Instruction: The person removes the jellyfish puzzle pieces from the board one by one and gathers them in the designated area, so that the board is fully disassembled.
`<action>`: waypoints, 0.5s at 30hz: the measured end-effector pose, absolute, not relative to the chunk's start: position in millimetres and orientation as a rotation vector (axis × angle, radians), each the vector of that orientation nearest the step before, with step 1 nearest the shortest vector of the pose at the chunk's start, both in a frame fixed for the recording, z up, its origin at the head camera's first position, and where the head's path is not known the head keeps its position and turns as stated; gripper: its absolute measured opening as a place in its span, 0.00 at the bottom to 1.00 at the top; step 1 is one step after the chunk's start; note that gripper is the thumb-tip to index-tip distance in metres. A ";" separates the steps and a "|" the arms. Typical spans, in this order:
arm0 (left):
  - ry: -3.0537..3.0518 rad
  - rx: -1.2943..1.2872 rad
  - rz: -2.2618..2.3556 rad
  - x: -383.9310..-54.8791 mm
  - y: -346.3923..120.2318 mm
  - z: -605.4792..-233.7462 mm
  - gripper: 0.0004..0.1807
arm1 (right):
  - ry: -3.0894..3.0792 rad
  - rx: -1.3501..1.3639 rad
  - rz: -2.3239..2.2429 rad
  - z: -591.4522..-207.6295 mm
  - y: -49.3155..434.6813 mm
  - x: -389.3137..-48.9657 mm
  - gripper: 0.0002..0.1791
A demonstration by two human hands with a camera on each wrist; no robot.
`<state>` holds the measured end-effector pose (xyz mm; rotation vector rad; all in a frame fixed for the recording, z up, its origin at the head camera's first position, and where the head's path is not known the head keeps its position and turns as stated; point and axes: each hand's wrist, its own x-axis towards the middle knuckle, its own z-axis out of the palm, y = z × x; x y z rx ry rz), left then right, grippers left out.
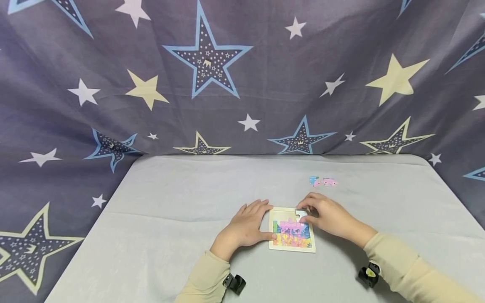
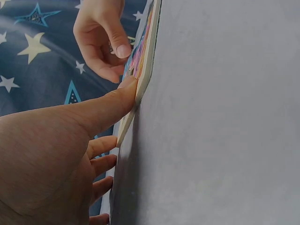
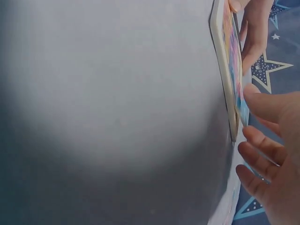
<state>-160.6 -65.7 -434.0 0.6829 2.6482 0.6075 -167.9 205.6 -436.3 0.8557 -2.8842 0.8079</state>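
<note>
A square jigsaw puzzle board (image 1: pixel 292 249) with a pale rim lies on the table, its lower part filled with pink, blue and yellow picture pieces. At its upper right corner my right hand (image 1: pixel 329 214) pinches a light-blue puzzle piece (image 1: pixel 302 213) between thumb and fingers. The piece looks tilted over the board in the right wrist view. My left hand (image 1: pixel 245 225) steadies the board's left side, thumb (image 2: pixel 123 96) pressing on the rim and fingers extended near the upper left corner. Bare backing shows at the board's upper left.
Two loose puzzle pieces, one blue and pink (image 1: pixel 314 181) and one pink (image 1: pixel 329 182), lie on the table beyond my right hand. Grey cloth covers the table (image 1: pixel 170 244). A dark curtain with stars (image 1: pixel 265 75) hangs behind it.
</note>
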 end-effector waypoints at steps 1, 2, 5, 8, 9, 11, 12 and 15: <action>2.648 0.685 0.606 -160.7 -65.7 -434.1 0.44 | -2.890 0.861 0.788 -436.5 205.1 -166.9 0.16; 2.648 0.686 0.605 -160.7 -65.7 -434.2 0.44 | -2.894 0.870 0.768 -436.2 204.6 -165.9 0.17; 2.647 0.690 0.601 -160.8 -65.7 -434.4 0.44 | -2.904 0.901 0.709 -435.0 203.3 -163.2 0.19; 2.646 0.692 0.599 -160.9 -65.6 -434.1 0.44 | -2.892 0.928 0.660 -434.8 202.5 -161.5 0.20; 2.644 0.692 0.600 -161.0 -65.6 -434.0 0.44 | -2.888 0.931 0.647 -435.0 202.1 -161.1 0.19; 2.642 0.692 0.603 -161.2 -65.6 -434.0 0.44 | -2.878 0.932 0.627 -435.5 201.5 -160.6 0.19; 2.642 0.692 0.603 -161.3 -65.6 -434.0 0.44 | -2.873 0.933 0.619 -435.6 201.2 -160.5 0.18; 2.640 0.691 0.606 -161.5 -65.6 -434.5 0.43 | -2.865 0.926 0.593 -435.9 200.2 -160.0 0.17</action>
